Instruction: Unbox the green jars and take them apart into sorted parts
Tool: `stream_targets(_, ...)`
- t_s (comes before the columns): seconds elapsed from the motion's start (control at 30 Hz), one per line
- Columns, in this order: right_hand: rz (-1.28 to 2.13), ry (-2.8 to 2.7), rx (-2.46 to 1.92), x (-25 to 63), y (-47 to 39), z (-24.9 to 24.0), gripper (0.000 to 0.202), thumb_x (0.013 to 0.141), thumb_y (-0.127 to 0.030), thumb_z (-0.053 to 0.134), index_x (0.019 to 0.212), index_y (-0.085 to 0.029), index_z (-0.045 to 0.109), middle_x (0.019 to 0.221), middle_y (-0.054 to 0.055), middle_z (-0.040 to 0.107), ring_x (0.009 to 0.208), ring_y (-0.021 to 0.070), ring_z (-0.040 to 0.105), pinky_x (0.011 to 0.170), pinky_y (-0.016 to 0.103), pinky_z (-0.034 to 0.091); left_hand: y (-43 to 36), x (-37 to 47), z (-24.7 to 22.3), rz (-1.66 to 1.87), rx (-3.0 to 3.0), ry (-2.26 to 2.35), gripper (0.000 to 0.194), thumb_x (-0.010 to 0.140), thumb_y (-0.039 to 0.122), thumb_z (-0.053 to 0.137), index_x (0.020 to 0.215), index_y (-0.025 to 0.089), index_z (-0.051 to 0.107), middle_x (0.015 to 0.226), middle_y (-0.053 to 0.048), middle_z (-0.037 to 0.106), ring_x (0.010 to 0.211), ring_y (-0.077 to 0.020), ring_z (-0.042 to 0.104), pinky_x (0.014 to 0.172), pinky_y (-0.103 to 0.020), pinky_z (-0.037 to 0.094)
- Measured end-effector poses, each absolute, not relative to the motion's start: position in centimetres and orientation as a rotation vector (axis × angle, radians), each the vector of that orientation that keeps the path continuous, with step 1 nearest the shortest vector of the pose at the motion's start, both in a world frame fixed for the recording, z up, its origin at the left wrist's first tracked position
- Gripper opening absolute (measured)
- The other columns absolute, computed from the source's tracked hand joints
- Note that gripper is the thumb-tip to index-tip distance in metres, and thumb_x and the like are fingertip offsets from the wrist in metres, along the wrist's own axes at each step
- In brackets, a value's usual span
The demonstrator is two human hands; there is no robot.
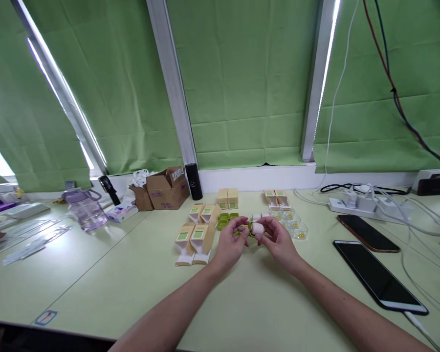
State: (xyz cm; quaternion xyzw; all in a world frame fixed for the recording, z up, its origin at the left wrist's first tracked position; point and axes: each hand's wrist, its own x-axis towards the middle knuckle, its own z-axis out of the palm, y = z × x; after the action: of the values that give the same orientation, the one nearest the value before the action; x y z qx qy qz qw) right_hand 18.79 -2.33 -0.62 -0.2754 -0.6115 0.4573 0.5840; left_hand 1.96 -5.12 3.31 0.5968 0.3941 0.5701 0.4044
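Observation:
Near the middle of the table, my left hand (231,240) and my right hand (279,242) come close together with bent fingers. Between them is a small white cylinder (257,229) with a green rim on its left side. My right fingertips grip its right end, and my left thumb and fingers pinch at its green side. Just behind my left hand sit several small green cups (223,224). Clear plastic cups with yellow bits (298,230) stand behind my right hand. More white pieces (256,216) are partly hidden behind my fingers.
Open tan boxes (202,239) with green labels stand left of my hands; more tan boxes (227,199) are behind. Two phones (379,274) and a cabled power strip (366,208) lie right. A cardboard carton (167,189), black cylinder (193,182) and purple bottle (87,211) stand left.

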Motion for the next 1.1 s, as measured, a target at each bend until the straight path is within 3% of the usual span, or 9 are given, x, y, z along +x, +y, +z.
stream_targets(0.4, 0.745, -1.656, -0.79, 19.0, -3.1, 0.3, 0.033, 0.09, -0.033, 0.068, 0.12, -0.025, 0.057, 0.109, 0.007, 0.066, 0.088, 0.0193, 0.067, 0.074, 0.036, 0.062, -5.3, 2.1, 3.0, 1.36, 1.44, 0.902, 0.043, 0.085, 0.045, 0.076, 0.115, 0.016, 0.067, 0.11, -0.014, 0.069, 0.098, -0.0241, 0.069, 0.073, -0.033, 0.064)
stream_targets(0.6, 0.25, -1.846, -0.851, 19.6, -2.9, 0.0, 0.035, 0.094, -0.028, 0.061, 0.129, -0.026, 0.055, 0.131, 0.012, 0.059, 0.091, 0.0218, 0.068, 0.074, 0.039, 0.063, -5.3, 2.2, 3.0, 1.403, 1.433, 0.904, 0.039, 0.082, 0.042, 0.08, 0.109, 0.016, 0.069, 0.108, -0.014, 0.07, 0.098, -0.0252, 0.069, 0.082, -0.04, 0.064)
stream_targets(0.77, -0.174, -1.989, -0.835, 19.9, -3.3, 0.4, 0.039, 0.099, -0.024, 0.054, 0.138, -0.024, 0.053, 0.127, 0.014, 0.062, 0.106, 0.0274, 0.068, 0.079, 0.039, 0.061, -5.5, 2.1, 2.7, 1.422, 1.609, 1.011, 0.031, 0.087, 0.035, 0.074, 0.113, 0.019, 0.071, 0.113, -0.014, 0.071, 0.101, -0.0252, 0.068, 0.086, -0.038, 0.061)
stream_targets(1.1, -0.379, -2.095, -0.813, 19.8, -3.4, 0.6, 0.035, 0.103, -0.019, 0.046, 0.136, -0.022, 0.054, 0.118, 0.014, 0.067, 0.084, 0.0226, 0.07, 0.064, 0.033, 0.056, -5.5, 2.0, 2.0, 1.467, 1.718, 1.088, 0.027, 0.085, 0.026, 0.073, 0.111, 0.021, 0.073, 0.112, -0.013, 0.072, 0.097, -0.0252, 0.068, 0.081, -0.036, 0.061)
